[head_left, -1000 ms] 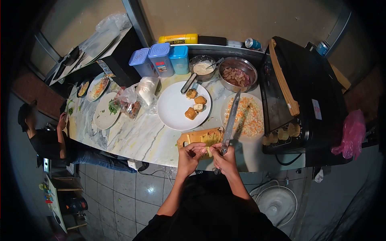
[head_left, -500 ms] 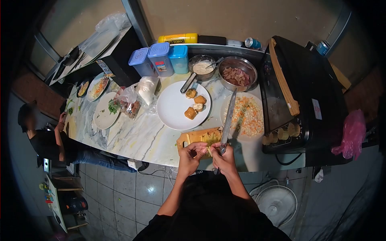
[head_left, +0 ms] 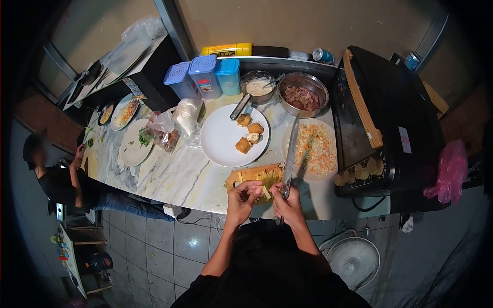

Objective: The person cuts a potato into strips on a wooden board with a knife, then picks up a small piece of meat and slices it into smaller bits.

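Observation:
My left hand pinches a pale yellow strip of food between thumb and fingertips. In my right hand is a long knife, its blade pointing away from me toward the metal bowl. The two hands are close together but apart, over the near edge of a wooden cutting board. More yellow strips lie on the board, partly hidden by my fingers. Just right of the blade is a large plate of rice-like food with orange bits.
A white plate holds several browned pieces. Behind stand a glass bowl of white mixture, a metal bowl of sliced meat and lidded containers. A black oven is at right. Another person stands at far left.
My hands have parted slightly, and the yellow strip now shows clearly in my left fingertips. The knife has shifted a little and its blade is turned slightly.

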The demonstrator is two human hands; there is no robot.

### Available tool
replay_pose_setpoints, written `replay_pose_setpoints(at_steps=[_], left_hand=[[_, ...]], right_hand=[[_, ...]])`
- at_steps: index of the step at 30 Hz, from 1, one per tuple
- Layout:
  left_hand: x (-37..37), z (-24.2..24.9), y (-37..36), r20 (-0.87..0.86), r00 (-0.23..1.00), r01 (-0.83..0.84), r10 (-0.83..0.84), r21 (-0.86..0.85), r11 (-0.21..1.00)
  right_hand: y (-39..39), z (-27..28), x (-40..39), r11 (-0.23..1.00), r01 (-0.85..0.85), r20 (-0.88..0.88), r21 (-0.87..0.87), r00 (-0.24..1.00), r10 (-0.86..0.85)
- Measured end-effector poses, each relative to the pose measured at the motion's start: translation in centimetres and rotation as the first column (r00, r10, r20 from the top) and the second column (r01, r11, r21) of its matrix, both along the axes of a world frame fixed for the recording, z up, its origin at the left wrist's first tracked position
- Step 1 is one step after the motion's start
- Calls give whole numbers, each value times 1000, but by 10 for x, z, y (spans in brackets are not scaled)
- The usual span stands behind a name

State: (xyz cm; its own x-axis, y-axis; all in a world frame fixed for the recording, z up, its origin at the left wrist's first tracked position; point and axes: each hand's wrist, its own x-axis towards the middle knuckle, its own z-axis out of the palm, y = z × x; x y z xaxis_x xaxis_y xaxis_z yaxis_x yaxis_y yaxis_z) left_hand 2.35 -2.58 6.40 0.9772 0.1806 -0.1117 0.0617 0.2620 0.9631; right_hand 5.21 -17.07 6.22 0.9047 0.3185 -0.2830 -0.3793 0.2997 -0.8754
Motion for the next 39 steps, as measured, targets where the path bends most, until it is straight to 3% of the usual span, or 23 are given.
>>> replay_pose_setpoints(at_steps=[3,5,10,12,17,20,26,28,39], left_hand=[[0,0,2,-4,1000,4,-4,61,998],[-1,0,2,-1,1000,5,-5,81,997],[-1,8,0,39,999,-24,19,127,992],[-1,8,-1,55,998,-34,27,119,992],[1,13,-4,124,988,-92,93,-17,996],[0,5,2,130,990,-63,61,8,998],[1,1,-3,187,975,-123,123,-13,992],[0,-1,-3,197,969,-149,146,2,989],[-3,0,-2,177,955,-248,237,44,968]], right_hand=[[-6,2,-3,997,-68,29,-19,997,69],[-8,1,-7,973,-118,203,-198,966,159],[-8,2,-17,928,-83,393,-364,889,233],[-10,0,-22,893,-168,302,-418,901,311],[-9,-5,-26,901,-217,264,-376,907,329],[-9,4,-27,866,-305,149,-396,909,389],[-6,3,-29,896,-335,96,-292,922,376],[-5,4,-30,912,-374,-65,-169,927,369],[-4,9,-32,899,-438,-181,13,883,433]])
